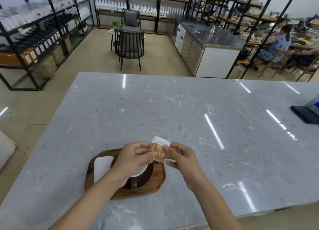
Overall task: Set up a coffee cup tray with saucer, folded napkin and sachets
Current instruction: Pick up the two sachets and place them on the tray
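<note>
A wooden tray (158,179) lies on the grey marble counter near me. On it sit a dark brown saucer (146,177) with a white cup (139,171), and a folded white napkin (101,167) at its left. Above the tray's far right corner, my left hand (133,158) and my right hand (181,157) both pinch a small stack of sachets (159,151), orange ones with a white one behind. My left forearm hides part of the cup and saucer.
The marble counter (189,109) stretches far ahead and right. A dark flat device (306,113) lies at its right edge. Beyond it stand chairs (130,46), shelving and a steel bench; a person sits at a table at the far right.
</note>
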Motion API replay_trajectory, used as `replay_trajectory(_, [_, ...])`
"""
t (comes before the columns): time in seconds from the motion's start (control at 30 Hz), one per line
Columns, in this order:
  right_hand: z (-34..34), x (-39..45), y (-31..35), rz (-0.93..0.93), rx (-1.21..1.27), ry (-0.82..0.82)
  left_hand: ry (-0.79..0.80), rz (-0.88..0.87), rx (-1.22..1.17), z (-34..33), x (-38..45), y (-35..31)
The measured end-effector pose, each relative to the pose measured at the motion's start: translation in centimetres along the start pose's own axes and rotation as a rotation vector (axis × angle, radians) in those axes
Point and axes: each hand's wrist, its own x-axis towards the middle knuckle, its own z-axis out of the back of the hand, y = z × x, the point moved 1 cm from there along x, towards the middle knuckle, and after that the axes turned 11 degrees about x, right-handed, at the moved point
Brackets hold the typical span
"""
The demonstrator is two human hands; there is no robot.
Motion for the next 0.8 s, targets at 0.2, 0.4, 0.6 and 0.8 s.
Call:
replay_trajectory(0.2, [1.8, 1.2, -0.2, -0.078, -0.016, 0.065, -0.239, 0.009, -0.020, -2.0, -0.3, 1.5])
replay_trajectory(0.4, [4.5, 4.2, 0.1, -0.167, -0.051, 0.171, -0.472, -0.001, -0.068, -5.5, 0.1, 3.5])
replay_trajectory(0.6, [7.1, 6.9, 0.0, -0.236, -0.095, 0.302, -0.685, -0.017, -0.024, -9.7, 0.0, 5.5])
replay_trajectory(0.8, [8.2, 9.4, -0.9, -0.333, -0.215, 0.419, -0.888, -0.003, 0.116, -13.1, -0.3, 7.7])
